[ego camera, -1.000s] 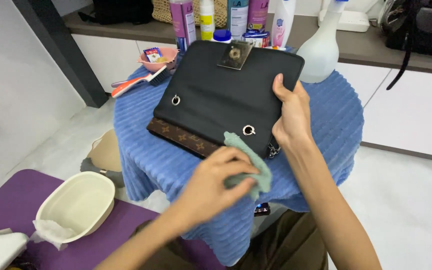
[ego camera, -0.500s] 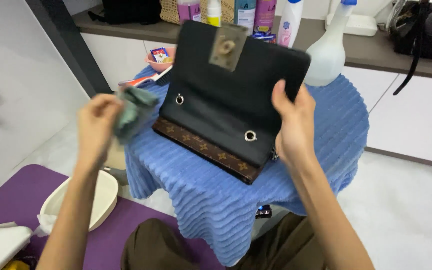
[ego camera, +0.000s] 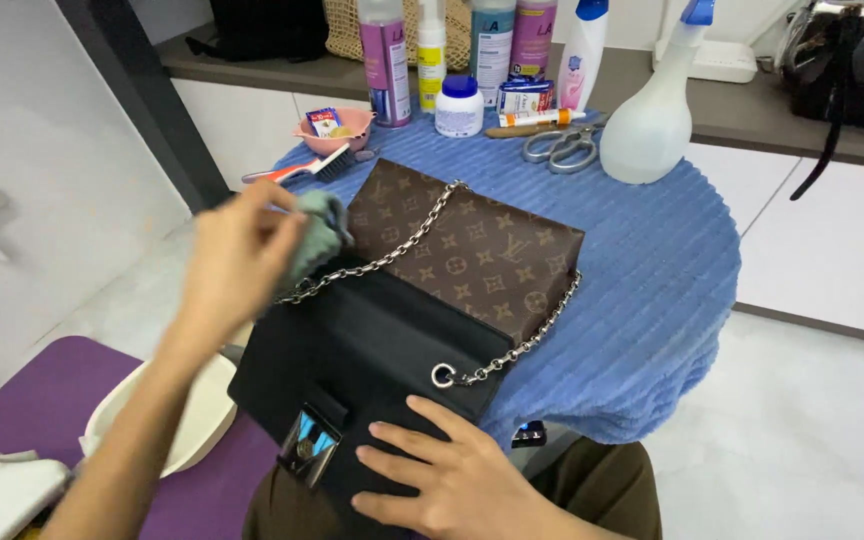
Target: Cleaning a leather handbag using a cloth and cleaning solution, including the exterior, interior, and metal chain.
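Note:
A brown patterned handbag [ego camera: 472, 255] with a metal chain strap lies on the round table covered by a blue ribbed cloth [ego camera: 642, 290]. Its black flap [ego camera: 372, 350] hangs open toward me over the table's near edge, metal clasp at the bottom. My right hand [ego camera: 447, 480] rests flat on the flap's lower end, fingers spread. My left hand [ego camera: 237, 255] is raised at the bag's left side and grips a crumpled pale green cloth [ego camera: 320, 232] close to the chain.
At the table's back stand several bottles [ego camera: 432, 50], a white spray bottle [ego camera: 657, 110], scissors [ego camera: 562, 148], a small pink bowl [ego camera: 337, 128] and a brush [ego camera: 297, 168]. A cream basin [ego camera: 187, 420] sits on a purple mat at lower left. White cabinets line the back wall.
The bag has been turned over: its brown patterned side now faces up and the black flap hangs toward me. My right hand shifted to the flap's lower end; my left hand brought the cloth back beside the bag.

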